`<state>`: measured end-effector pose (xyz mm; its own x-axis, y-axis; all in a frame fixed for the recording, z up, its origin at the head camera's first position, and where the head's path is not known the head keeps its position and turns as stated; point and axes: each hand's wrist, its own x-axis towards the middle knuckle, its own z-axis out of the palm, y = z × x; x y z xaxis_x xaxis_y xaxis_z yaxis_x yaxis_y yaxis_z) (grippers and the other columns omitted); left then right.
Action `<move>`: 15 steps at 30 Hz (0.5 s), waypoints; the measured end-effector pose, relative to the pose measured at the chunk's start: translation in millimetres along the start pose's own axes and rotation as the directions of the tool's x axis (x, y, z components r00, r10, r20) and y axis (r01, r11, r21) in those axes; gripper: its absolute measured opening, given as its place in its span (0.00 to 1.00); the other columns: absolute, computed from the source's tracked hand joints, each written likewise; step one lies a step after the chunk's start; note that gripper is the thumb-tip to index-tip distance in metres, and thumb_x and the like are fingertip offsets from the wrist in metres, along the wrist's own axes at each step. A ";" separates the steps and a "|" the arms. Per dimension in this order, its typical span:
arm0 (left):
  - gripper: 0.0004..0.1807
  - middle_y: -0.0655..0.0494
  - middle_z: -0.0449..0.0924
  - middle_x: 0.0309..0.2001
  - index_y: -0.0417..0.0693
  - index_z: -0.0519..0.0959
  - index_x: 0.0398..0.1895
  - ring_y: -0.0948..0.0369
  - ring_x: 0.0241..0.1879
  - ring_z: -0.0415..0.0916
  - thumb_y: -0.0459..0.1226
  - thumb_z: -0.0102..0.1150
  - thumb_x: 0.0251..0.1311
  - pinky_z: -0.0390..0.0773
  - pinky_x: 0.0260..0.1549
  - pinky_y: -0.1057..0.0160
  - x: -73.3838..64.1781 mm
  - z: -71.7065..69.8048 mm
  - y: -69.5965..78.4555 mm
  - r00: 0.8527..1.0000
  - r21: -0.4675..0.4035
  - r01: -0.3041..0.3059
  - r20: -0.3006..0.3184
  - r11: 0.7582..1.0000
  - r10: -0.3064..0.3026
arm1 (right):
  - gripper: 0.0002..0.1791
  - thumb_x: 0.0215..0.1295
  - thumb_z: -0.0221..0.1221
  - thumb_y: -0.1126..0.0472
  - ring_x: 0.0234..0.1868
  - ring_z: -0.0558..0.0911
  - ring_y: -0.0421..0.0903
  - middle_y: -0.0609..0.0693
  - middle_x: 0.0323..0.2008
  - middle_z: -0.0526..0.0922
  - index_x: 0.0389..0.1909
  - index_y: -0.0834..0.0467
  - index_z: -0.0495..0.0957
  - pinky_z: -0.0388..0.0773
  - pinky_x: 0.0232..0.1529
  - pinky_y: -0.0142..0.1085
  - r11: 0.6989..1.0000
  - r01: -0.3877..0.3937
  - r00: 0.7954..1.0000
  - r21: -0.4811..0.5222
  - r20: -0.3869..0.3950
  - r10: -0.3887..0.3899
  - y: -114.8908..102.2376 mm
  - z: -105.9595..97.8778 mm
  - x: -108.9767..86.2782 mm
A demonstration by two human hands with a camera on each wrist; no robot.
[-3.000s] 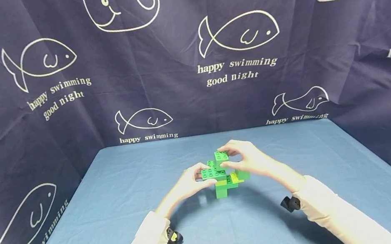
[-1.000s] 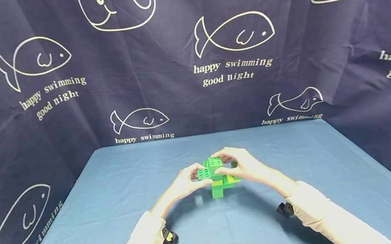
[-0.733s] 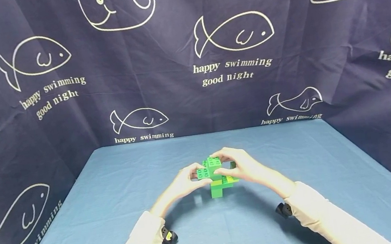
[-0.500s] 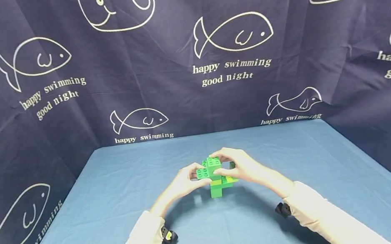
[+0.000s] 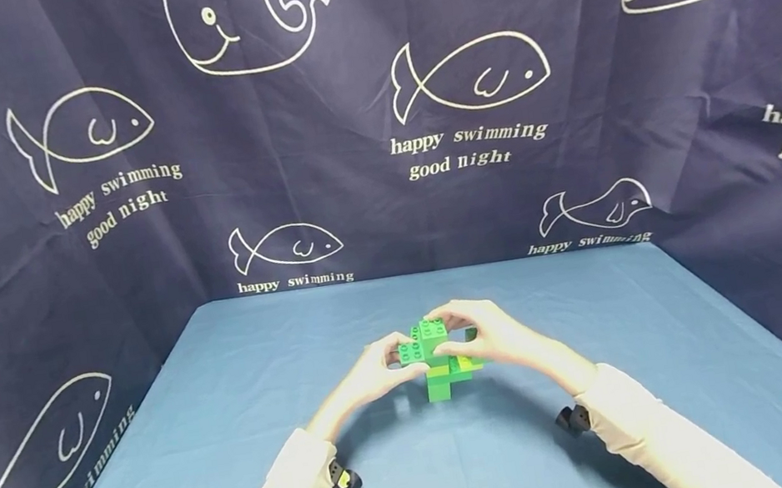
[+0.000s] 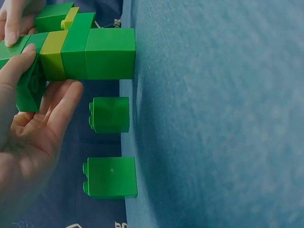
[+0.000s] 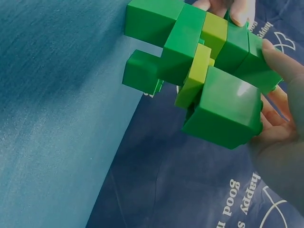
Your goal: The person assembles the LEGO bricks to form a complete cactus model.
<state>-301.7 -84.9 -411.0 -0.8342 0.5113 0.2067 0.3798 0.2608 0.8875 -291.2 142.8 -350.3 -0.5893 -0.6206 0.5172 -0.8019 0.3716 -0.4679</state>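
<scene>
A structure of green toy building bricks stands upright at the table's middle, with a lime layer (image 5: 439,371) partway up and a green leg brick (image 5: 439,392) under it. My left hand (image 5: 381,366) pinches the studded green brick (image 5: 407,353) on its upper left, thumb in front and fingers behind. On the topmost green brick (image 5: 434,340) my right hand (image 5: 488,332) keeps a grip between thumb and fingers. A lime plate carrying another green brick (image 7: 223,107) juts out beneath the right hand in the right wrist view. Fingers hide part of the build.
In the left wrist view, two separate-looking green bricks, a nearer one (image 6: 111,177) and a farther one (image 6: 111,115), stand on the blue tablecloth (image 6: 223,118). A dark blue curtain (image 5: 364,164) with white fish drawings encloses the table.
Since three seconds ago, the right hand has brought its green brick left and down onto the structure's top. During the last half second the hands barely move; the head view tilts slightly.
</scene>
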 end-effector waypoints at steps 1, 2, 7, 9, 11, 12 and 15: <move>0.16 0.51 0.81 0.41 0.42 0.74 0.45 0.61 0.42 0.81 0.36 0.65 0.55 0.78 0.44 0.65 0.1 0.4 -0.1 1.000 -0.004 -0.004 0.000 1.000 0.004 | 0.24 0.50 0.70 0.61 0.38 0.84 0.44 0.50 0.38 0.84 0.50 0.61 0.77 0.80 0.46 0.37 1.000 0.002 1.000 0.001 0.003 -0.002 0.2 -0.1 -0.1; 0.16 0.50 0.81 0.41 0.41 0.74 0.45 0.60 0.42 0.81 0.35 0.65 0.55 0.78 0.44 0.64 0.2 0.7 -0.2 1.000 -0.004 -0.010 0.001 1.000 0.010 | 0.24 0.50 0.70 0.61 0.38 0.84 0.44 0.50 0.38 0.84 0.50 0.61 0.77 0.80 0.46 0.37 1.000 0.000 1.000 0.004 0.006 0.000 0.0 -0.6 -0.1; 0.16 0.48 0.80 0.40 0.38 0.73 0.44 0.60 0.42 0.80 0.34 0.65 0.55 0.78 0.44 0.66 0.9 0.6 0.6 0.999 -0.012 -0.038 0.006 0.999 0.038 | 0.27 0.50 0.69 0.61 0.39 0.84 0.45 0.51 0.40 0.84 0.53 0.62 0.75 0.80 0.47 0.39 1.000 -0.009 1.000 0.005 0.014 0.009 -0.2 -2.2 0.6; 0.16 0.49 0.80 0.39 0.38 0.73 0.44 0.61 0.42 0.80 0.35 0.65 0.55 0.78 0.43 0.68 1.2 -0.1 1.2 0.999 -0.016 -0.037 0.010 0.999 0.038 | 0.29 0.50 0.70 0.61 0.40 0.84 0.45 0.51 0.41 0.84 0.54 0.62 0.74 0.80 0.47 0.39 1.000 -0.019 1.000 0.003 0.016 0.019 -0.4 -3.3 0.9; 0.17 0.49 0.80 0.39 0.38 0.73 0.44 0.62 0.42 0.80 0.35 0.65 0.55 0.78 0.43 0.68 1.4 -0.7 1.1 0.999 -0.017 -0.041 0.015 0.999 0.041 | 0.30 0.50 0.70 0.60 0.40 0.83 0.45 0.51 0.41 0.84 0.56 0.61 0.74 0.80 0.47 0.39 1.000 -0.027 0.999 0.001 0.021 0.027 0.5 -4.0 1.1; 0.17 0.49 0.81 0.38 0.38 0.73 0.44 0.62 0.42 0.80 0.36 0.65 0.55 0.79 0.43 0.68 1.5 -1.0 0.9 0.999 -0.018 -0.042 0.015 0.999 0.042 | 0.30 0.50 0.70 0.60 0.40 0.83 0.45 0.51 0.41 0.84 0.56 0.61 0.74 0.80 0.47 0.39 1.000 -0.027 0.999 -0.003 0.023 0.027 1.4 -4.1 1.0; 0.16 0.51 0.80 0.37 0.40 0.74 0.43 0.62 0.41 0.80 0.36 0.66 0.54 0.79 0.43 0.67 1.2 -1.4 -0.3 0.999 -0.014 -0.043 0.014 0.999 0.043 | 0.29 0.51 0.69 0.60 0.41 0.83 0.45 0.50 0.41 0.84 0.55 0.61 0.74 0.80 0.47 0.40 1.000 -0.024 0.999 -0.005 0.034 0.024 4.1 -4.7 0.4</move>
<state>-303.4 -85.5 -410.5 -0.8113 0.5336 0.2388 0.4093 0.2270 0.8837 -295.1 147.3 -348.6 -0.6046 -0.6346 0.4814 -0.7881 0.3894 -0.4767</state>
